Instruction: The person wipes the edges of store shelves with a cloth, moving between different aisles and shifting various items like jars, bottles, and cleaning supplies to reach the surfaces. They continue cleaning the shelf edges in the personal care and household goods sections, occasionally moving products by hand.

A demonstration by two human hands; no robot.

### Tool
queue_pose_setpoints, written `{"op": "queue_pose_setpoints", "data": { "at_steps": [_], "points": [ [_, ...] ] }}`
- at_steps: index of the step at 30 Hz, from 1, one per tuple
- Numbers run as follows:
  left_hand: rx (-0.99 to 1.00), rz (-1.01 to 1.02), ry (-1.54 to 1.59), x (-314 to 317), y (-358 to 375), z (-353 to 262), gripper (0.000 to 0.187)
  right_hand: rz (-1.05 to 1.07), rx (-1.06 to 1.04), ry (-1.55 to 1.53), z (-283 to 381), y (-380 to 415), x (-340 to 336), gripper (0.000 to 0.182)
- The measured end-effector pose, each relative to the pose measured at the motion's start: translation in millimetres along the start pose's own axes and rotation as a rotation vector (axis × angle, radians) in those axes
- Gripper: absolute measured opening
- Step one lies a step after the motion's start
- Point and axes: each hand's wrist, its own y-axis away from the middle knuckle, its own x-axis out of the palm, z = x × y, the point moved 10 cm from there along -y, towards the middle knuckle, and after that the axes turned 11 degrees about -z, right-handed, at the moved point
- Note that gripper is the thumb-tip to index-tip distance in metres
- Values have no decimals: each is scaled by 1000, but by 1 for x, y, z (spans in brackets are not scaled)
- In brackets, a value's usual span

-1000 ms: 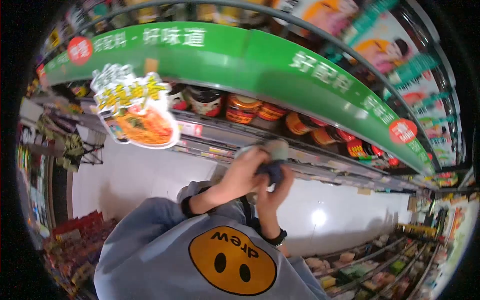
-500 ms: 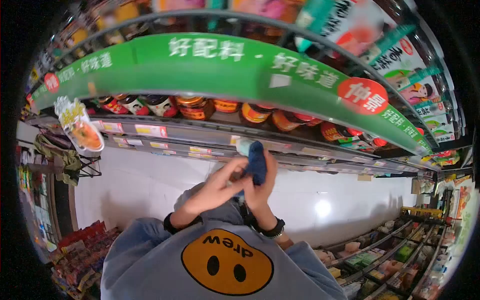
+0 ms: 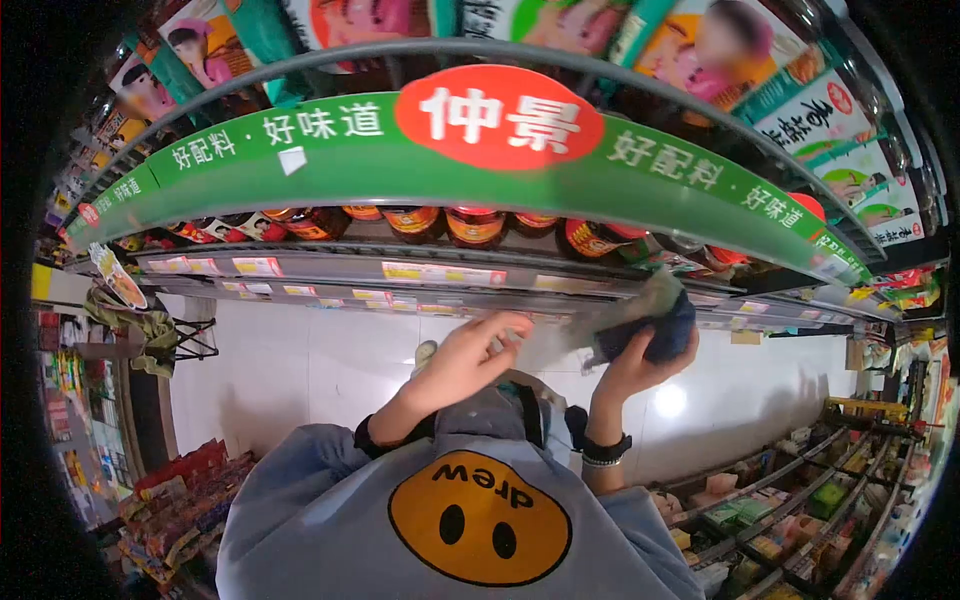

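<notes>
2 hands [image 3: 462, 362] hover above a shiny white floor [image 3: 300, 350] near shelves [image 3: 332, 262] of jars [image 3: 475, 226].

Fisheye bend, black corners; bright glare, soft shadows on floor [image 3: 330, 350]; held bundle [image 3: 666, 318] blurred.
</notes>
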Motion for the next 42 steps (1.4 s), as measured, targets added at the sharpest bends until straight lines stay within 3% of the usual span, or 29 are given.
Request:
{"op": "queue_pose_setpoints", "data": {
  "at_steps": [2, 4, 6, 8, 11, 14, 18, 20, 22, 25, 28, 30, 33, 34, 36, 40, 41, 42],
  "points": [
    [-133, -53, -105, -3, -2, 18, 29, -3, 106, -144, -8, 0, 14, 51],
    [-40, -148, -166, -4, -6, 7, 28, 38, 39, -178, -8, 21, 29, 50],
    [-44, -238, -185, -5, -3, 5, 27, 275, -27, -223, 5, 53, 55, 50],
    [-94, -326, -191, -7, 7, 12, 27, 576, -219, -225, 41, 81, 79, 48],
    [-160, -444, -149, -17, 19, 22, 28, 708, -198, -358, 49, 92, 93, 44],
    [-207, -504, -95, -16, 27, 25, 31, 741, -319, -376, 53, 81, 89, 43],
    [-70, -408, -40, 29, 8, -10, 35, 589, -332, -256, 19, 41, 63, 40],
    [-55, -247, -87, 55, 0, -20, 37, 364, -317, -165, -1, 8, 34, 37],
    [-40, -213, -83, 63, -1, -24, 37, 170, -259, -145, -27, -25, 9, 41],
    [-36, -218, -96, 61, 3, -21, 32, -46, 58, -163, -70, -59, -14, 42],
    [-119, -248, -108, 49, 11, 6, 30, -56, 20, -124, -68, -64, -12, 45],
    [-139, -308, -105, 38, 17, 20, 29, 36, 41, -267, -68, -41, 2, 48],
    [-152, -309, -126, 34, 16, 24, 29, 572, -264, -75, -21, 4, 43, 44],
    [-144, -313, -142, 33, 13, 23, 28, 689, -272, -128, -13, 15, 52, 42],
    [-129, -301, -167, 35, 5, 11, 27, 649, -269, -201, -8, 14, 54, 40],
    [-99, -276, -176, 43, -5, -4, 25, 332, -272, -175, -38, -35, 25, 36],
    [-121, -263, -168, 46, -7, -3, 24, 319, -359, -171, -35, -57, 15, 35],
    [-118, -259, -167, 47, -8, -2, 24, 106, -401, -85, -48, -78, 5, 31]
  ]
}}
